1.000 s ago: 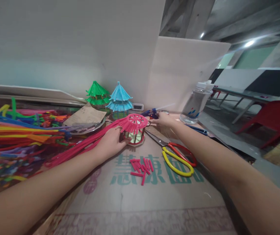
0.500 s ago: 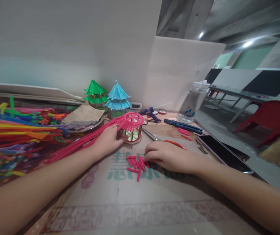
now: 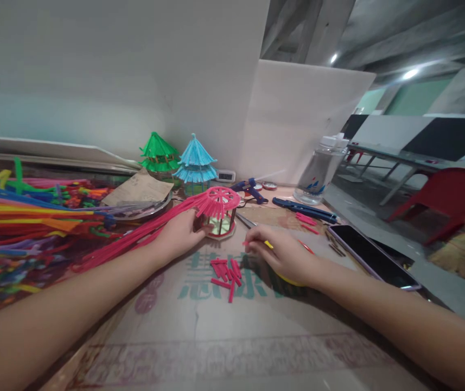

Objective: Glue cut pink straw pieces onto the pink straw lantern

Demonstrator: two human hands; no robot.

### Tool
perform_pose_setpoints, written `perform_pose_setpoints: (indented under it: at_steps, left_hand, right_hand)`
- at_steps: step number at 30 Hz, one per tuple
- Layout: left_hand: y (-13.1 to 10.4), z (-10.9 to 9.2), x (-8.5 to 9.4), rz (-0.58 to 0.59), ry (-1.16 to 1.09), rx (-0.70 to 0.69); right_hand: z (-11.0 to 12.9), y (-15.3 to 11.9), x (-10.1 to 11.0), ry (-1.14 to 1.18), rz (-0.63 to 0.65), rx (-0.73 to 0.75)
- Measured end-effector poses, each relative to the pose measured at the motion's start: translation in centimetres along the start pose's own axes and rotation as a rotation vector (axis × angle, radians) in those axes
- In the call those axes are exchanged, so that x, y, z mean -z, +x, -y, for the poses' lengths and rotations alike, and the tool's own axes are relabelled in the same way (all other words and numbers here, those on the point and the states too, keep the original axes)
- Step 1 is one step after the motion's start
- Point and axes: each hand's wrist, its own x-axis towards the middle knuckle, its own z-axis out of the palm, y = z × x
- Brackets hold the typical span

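A small pink pavilion model (image 3: pixel 227 228) with an open spoked roof stands on the board in front of me. My left hand (image 3: pixel 181 233) is closed on its left side, fingers partly hidden under the pink roof strips and long pink pipe cleaners (image 3: pixel 134 231). Just right of the model, my right hand (image 3: pixel 276 251) is raised in a pinch, and the tip of a short pink pipe cleaner piece (image 3: pixel 246 244) shows at its fingertips. Below lies a small pile of cut pink pieces (image 3: pixel 226 273). Scissors (image 3: pixel 246 220) are partly covered by the right hand.
Bundles of coloured pipe cleaners (image 3: pixel 32 217) fill the left. Behind stand a green pavilion (image 3: pixel 158 152), a blue pavilion (image 3: pixel 195 160) and a blue glue gun (image 3: pixel 252 190). To the right are a water bottle (image 3: pixel 322 168), a dark blue cutter (image 3: pixel 303 209) and a phone (image 3: pixel 373 255).
My right hand has lifted from the pink pile and moved slightly up and right, with a pink piece in its fingertips. Yellow on the scissors now shows. The left hand stays nearly still.
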Motion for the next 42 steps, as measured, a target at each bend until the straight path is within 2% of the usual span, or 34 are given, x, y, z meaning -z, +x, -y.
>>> perform_pose_setpoints:
  at_steps: [4,7,10,15,20,26,31,42]
  left_hand:
    - [0.0,0.1,0.0,0.005,0.028,-0.038]
    - [0.0,0.3,0.0,0.004,0.058,-0.068]
    - [0.0,0.5,0.0,0.027,0.091,-0.088]
    - [0.0,0.1,0.2,0.034,0.164,-0.137]
    - [-0.3,-0.7,0.5,0.018,0.186,-0.293]
    - [-0.5,-0.6,0.4,0.021,0.246,-0.264]
    - [-0.5,-0.6,0.3,0.007,0.207,-0.292]
    - [-0.5,-0.4,0.2,0.023,0.262,-0.267]
  right_hand:
    - [1.2,1.3,-0.8,0.430,-0.205,-0.081]
    - [2.0,2.3,-1.8,0.655,-0.247,-0.131]
    - [2.2,2.6,-2.6,0.758,-0.263,-0.202]
    - [2.4,2.0,-2.7,0.733,-0.295,-0.243]
    - [3.1,1.9,-2.4,0.599,-0.328,-0.207]
    - [3.0,2.4,-2.6,0.506,-0.319,-0.210]
    - [2.8,2.4,-2.8,0.528,-0.320,-0.231]
    - [3.1,2.4,-3.2,0.623,-0.216,-0.249]
